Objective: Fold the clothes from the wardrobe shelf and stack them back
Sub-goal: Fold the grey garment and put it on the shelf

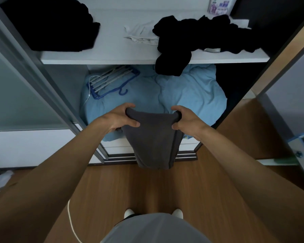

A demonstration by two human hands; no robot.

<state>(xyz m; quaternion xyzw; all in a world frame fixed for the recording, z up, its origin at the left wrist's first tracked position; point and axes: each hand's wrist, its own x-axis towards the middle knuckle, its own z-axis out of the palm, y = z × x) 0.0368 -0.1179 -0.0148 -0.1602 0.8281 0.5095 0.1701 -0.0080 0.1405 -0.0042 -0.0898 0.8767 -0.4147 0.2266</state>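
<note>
- The scene is covered by one view alone, taken by a wide-angle camera worn on the person's head.
- The view is directed forward and steeply downward into an open wardrobe.
- The wardrobe shelf (112,50) is framed along the top, and the wooden floor (165,190) along the bottom.
- The left hand (123,118) and right hand (186,118) are seen at close range near the centre, with the grey garment (153,137) gripped between them.
- The forearms are stretched large across the lower corners, and the wardrobe's straight edges are slanted towards the frame's sides.
</note>
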